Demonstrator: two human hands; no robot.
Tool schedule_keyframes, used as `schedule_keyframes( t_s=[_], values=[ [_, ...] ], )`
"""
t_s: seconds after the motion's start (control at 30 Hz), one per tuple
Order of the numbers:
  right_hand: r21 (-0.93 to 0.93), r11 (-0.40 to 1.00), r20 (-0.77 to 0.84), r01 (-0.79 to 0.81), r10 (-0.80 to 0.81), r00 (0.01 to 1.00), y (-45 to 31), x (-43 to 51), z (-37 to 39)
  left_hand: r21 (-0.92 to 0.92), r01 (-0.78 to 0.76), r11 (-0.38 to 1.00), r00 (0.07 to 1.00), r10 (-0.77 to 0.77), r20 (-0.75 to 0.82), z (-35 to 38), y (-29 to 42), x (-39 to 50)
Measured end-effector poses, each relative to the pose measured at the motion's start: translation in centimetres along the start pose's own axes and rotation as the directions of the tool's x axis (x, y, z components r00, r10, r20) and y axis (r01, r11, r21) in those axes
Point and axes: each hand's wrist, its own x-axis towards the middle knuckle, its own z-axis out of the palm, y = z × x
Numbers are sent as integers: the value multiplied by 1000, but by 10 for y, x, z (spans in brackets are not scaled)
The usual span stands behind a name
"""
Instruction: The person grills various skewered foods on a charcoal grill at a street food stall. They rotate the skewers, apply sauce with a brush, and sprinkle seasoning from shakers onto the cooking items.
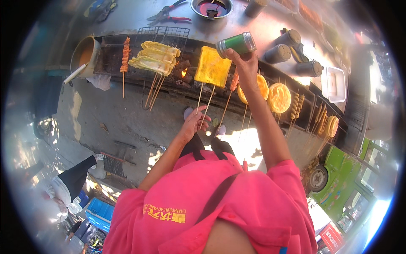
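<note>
My left hand [193,123] grips the two wooden sticks of a yellow, square, flat food slab [213,66], which lies over the charcoal grill [111,62]. In my right hand [245,63] is a seasoning shaker [238,44] with a green band and metal ends, tilted on its side just above the slab's right corner. Skewered leafy vegetables [157,57] rest to the left, beside a small flame [184,73] among the coals. A pink sausage-like skewer [234,81] and round flatbreads [279,98] lie to the right, one partly behind my right forearm.
Brown spiral skewers [297,106] lie farther right, and a reddish meat skewer [125,57] lies far left near a sauce pot [85,57]. On the metal counter are red-handled pliers [168,14], a metal bowl [195,9], several shakers [278,54] and a white tray [335,84].
</note>
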Motion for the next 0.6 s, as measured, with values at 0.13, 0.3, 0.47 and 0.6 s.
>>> schedule_keyframes(
  t_s=[0.13,0.3,0.47,0.6],
  values=[
    [41,998,-35,-53,55,998,-1,0,-2,27,-9,1000,1000,9,0,3,2,0],
    [10,982,10,-187,187,982,0,-19,-1,121,-21,992,997,30,-76,5,4,0],
    [97,980,-7,-175,177,984,7,-16,-10,459,-114,881,968,202,-146,15,7,1],
    [-53,981,42,-185,187,981,-3,-4,-19,787,-119,606,910,383,-157,23,8,4]
  ],
)
